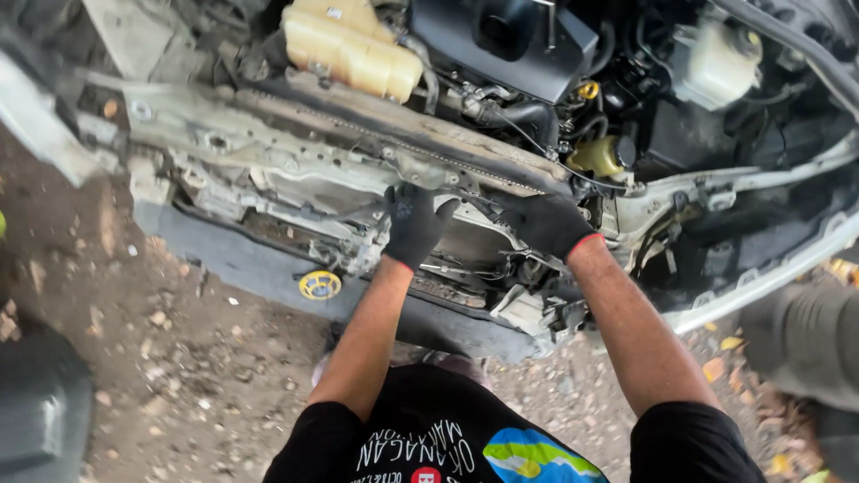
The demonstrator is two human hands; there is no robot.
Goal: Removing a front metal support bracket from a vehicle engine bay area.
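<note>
Both my hands wear black gloves and reach into the stripped front of a car with its bumper off. My left hand [414, 224] rests on the metal bracket below the upper radiator support [358, 134], fingers bent around the part. My right hand [548, 224] is pressed against the radiator area [465, 246] just under the support's right end, fingers curled. Whether either hand grips a tool is hidden by the gloves and the parts.
A cream coolant tank [351, 40] and a white reservoir [716, 58] sit in the engine bay. A yellow round cap [319, 284] lies on the black lower panel. Dirt ground with stones lies below; a dark object [40, 402] at left, a grey-trousered leg [805, 340] at right.
</note>
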